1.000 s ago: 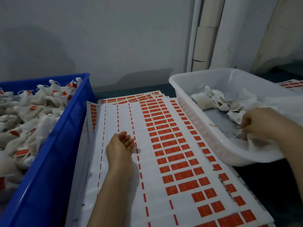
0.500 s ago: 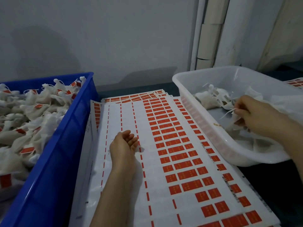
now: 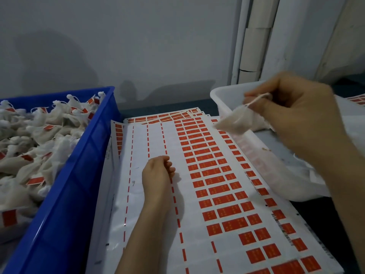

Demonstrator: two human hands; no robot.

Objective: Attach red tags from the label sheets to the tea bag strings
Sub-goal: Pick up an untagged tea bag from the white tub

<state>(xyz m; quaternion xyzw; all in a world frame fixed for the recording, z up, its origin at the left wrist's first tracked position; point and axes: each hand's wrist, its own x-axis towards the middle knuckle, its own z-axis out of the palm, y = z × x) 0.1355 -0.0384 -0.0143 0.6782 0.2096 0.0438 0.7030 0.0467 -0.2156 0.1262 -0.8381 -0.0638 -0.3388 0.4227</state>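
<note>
right hand [image 3: 296, 115] pinches tea bag [image 3: 237, 120] by string [image 3: 256, 98].

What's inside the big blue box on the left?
The blue plastic crate holds a heap of white cloth tea bags, many with red paper tags on their strings. Bags underneath and the crate's floor are covered.

Red tags [image 3: 217, 189], blue bin [image 3: 65, 194], white tub [image 3: 219, 95]

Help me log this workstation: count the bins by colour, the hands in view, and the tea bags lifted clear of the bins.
Blue bin: 1
White bin: 1
Hands: 2, the left hand and the right hand
Tea bag lifted, pinched by its string in the right hand: 1
Total: 5
</note>
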